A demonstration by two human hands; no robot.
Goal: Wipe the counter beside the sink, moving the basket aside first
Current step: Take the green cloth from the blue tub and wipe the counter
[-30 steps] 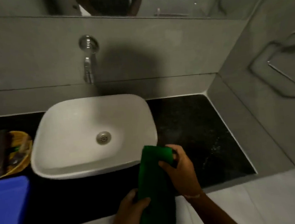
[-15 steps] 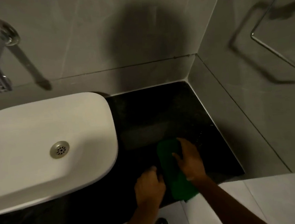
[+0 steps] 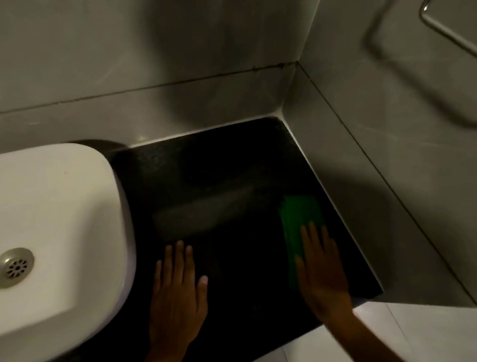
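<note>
The green cloth (image 3: 302, 224) lies flat on the black worktop (image 3: 226, 181), low and right of centre in the frame, close to the side wall (image 3: 402, 168). The right hand (image 3: 323, 274) presses down on its near half, palm flat and fingers spread, gripping nothing. The left hand (image 3: 177, 294) rests bare on the dark stone at bottom centre, also spread flat, just beside the curved edge of the white sink (image 3: 49, 224), which fills the left of the frame with its metal drain (image 3: 11, 267) showing.

No basket is in sight, and the stretch of worktop between sink and wall carries only the cloth, so I'd judge the moving-aside is done and the wiping is under way. A paler smear crosses the middle of the stone; most of the surface toward the back wall (image 3: 165, 58) probably remains to be covered.

A metal towel rail (image 3: 442, 27) shows at upper right. I can read no brand, label or writing anywhere.
</note>
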